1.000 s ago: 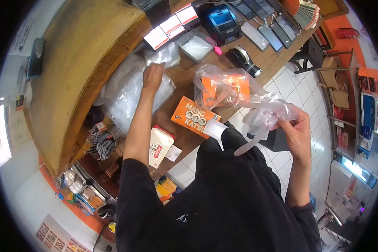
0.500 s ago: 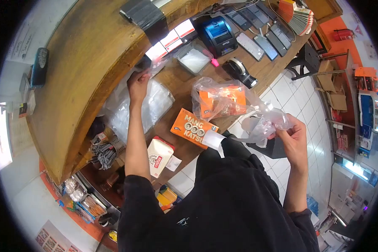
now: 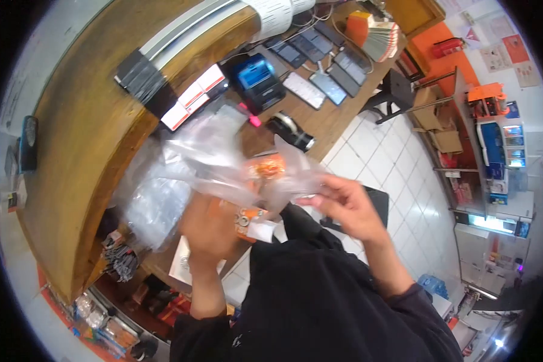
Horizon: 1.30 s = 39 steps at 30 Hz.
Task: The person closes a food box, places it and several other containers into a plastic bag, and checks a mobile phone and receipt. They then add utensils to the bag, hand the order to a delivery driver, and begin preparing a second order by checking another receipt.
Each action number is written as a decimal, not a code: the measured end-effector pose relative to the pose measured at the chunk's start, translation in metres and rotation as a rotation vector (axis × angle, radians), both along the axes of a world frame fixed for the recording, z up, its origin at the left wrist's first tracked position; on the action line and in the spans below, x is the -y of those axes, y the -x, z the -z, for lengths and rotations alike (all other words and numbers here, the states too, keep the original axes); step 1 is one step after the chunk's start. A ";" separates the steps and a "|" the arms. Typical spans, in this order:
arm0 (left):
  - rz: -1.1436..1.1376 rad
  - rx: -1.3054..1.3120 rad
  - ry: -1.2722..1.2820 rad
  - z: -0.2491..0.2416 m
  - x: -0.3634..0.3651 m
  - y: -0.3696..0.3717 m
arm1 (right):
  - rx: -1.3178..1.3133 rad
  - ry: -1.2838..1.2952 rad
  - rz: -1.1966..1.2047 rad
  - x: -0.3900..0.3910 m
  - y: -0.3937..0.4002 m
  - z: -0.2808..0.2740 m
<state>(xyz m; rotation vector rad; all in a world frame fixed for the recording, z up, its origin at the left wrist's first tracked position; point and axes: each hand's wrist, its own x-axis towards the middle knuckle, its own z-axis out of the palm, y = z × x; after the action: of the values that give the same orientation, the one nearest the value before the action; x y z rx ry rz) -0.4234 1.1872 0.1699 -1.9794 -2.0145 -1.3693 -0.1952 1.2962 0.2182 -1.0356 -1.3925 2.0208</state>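
Note:
My left hand, smeared by motion, is low over the table's near edge. A loose clear plastic bag trails from its fingers, blurred and lifted above the table. My right hand pinches the gathered top of another clear plastic bag. Inside that second bag an orange box shows through the film. Partly behind my left hand lies an orange printed box with a white paper slip on it. A white box is mostly covered by my left hand and forearm.
A stack of clear plastic bags lies at the left of the table. Farther back are small white boxes, a blue-black printer, a tape dispenser and several phones. A raised wooden counter curves along the left.
My left hand has come down from the bag stack toward me, drawing a bag along. My right hand has moved inward with its bag. The whole view has shifted.

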 end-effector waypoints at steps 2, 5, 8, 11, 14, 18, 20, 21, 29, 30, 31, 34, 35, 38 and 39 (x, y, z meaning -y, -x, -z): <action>0.433 0.088 0.172 -0.034 -0.012 -0.032 | -0.134 0.054 -0.031 0.000 0.014 -0.007; 0.276 0.238 0.171 -0.036 -0.019 -0.037 | 0.019 -0.087 0.024 -0.031 0.001 0.005; -0.163 0.236 0.264 -0.035 -0.032 -0.049 | 0.177 -0.310 -0.038 -0.059 -0.004 0.023; -0.276 0.390 0.288 0.018 -0.050 -0.059 | 0.140 -0.638 -0.472 -0.068 0.036 0.060; -0.551 0.393 0.381 0.030 -0.044 -0.049 | 0.406 -0.801 -0.683 -0.054 0.081 0.132; -0.503 0.776 0.321 -0.014 -0.046 -0.073 | 0.644 -0.811 -1.247 -0.078 0.130 0.191; -0.491 0.925 0.332 -0.012 -0.044 -0.080 | 0.624 -0.733 -1.419 -0.083 0.135 0.232; -0.532 0.921 0.319 -0.013 -0.045 -0.082 | 0.615 -0.768 -1.391 -0.090 0.125 0.225; -0.663 0.883 0.283 -0.006 -0.036 -0.089 | -0.223 -0.491 -0.813 -0.225 -0.021 0.110; -0.672 0.840 0.301 -0.007 -0.038 -0.091 | -0.093 -0.543 -0.694 -0.255 -0.043 0.127; -0.671 0.782 0.401 -0.010 -0.037 -0.091 | 0.109 -0.474 -0.530 -0.285 -0.066 0.145; -0.669 0.811 0.419 -0.020 -0.059 -0.102 | 0.694 -1.160 -0.171 -0.368 -0.133 0.235; -0.667 0.812 0.436 -0.021 -0.063 -0.104 | 0.773 -1.144 -0.144 -0.384 -0.154 0.252; -0.664 0.813 0.483 -0.027 -0.076 -0.110 | 0.950 -1.239 -0.165 -0.408 -0.183 0.269; -0.665 0.811 0.499 -0.033 -0.083 -0.113 | 1.000 -1.292 -0.189 -0.411 -0.187 0.275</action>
<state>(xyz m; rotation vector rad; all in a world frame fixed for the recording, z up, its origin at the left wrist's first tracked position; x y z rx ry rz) -0.3104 1.2700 0.2025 -0.6022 -3.1731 -1.7212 -0.0083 1.7073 -0.0563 -1.2082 -2.6970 0.1805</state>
